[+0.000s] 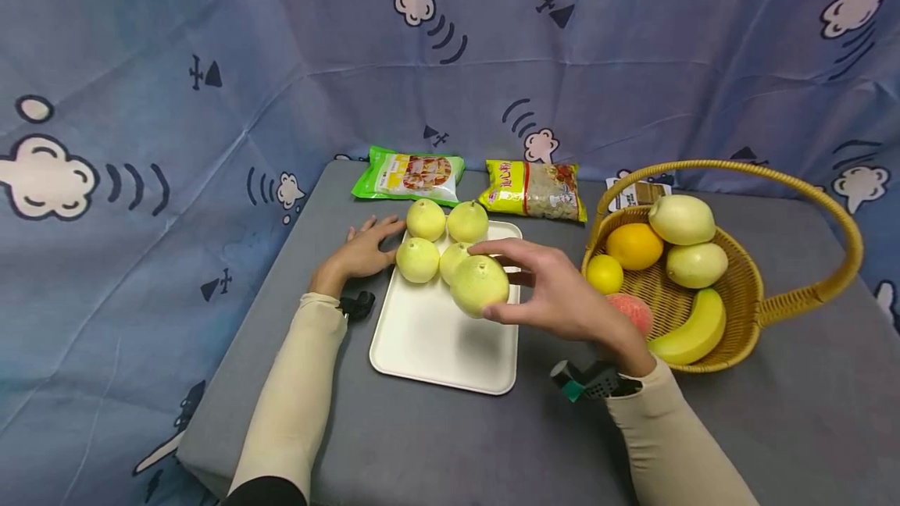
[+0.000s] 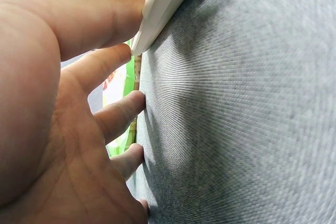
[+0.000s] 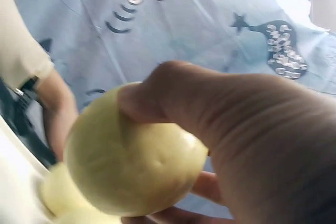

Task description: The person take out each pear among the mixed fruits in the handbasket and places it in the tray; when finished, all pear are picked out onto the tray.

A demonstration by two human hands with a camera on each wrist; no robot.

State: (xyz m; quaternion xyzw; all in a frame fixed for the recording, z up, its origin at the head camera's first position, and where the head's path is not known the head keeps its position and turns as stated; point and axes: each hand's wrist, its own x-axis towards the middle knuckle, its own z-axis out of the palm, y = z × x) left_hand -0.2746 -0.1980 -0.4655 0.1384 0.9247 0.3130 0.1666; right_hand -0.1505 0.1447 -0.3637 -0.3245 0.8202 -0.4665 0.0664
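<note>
My right hand grips a round, yellow-green pear between thumb and fingers, over the white tray. In the right wrist view, the thumb presses the near side of this pear and fingertips show beneath it. Several similar pears sit together at the tray's far end, one partly hidden behind the held pear. My left hand is at the tray's far left edge with its fingers spread. The left wrist view has its thumb at the tray's rim and other fingertips down at the grey tabletop.
Right of the tray stands a wicker basket with a tall handle, holding an orange, a banana, a peach and other fruit. Behind the tray lie a green food packet and a yellow one, before a blue patterned curtain.
</note>
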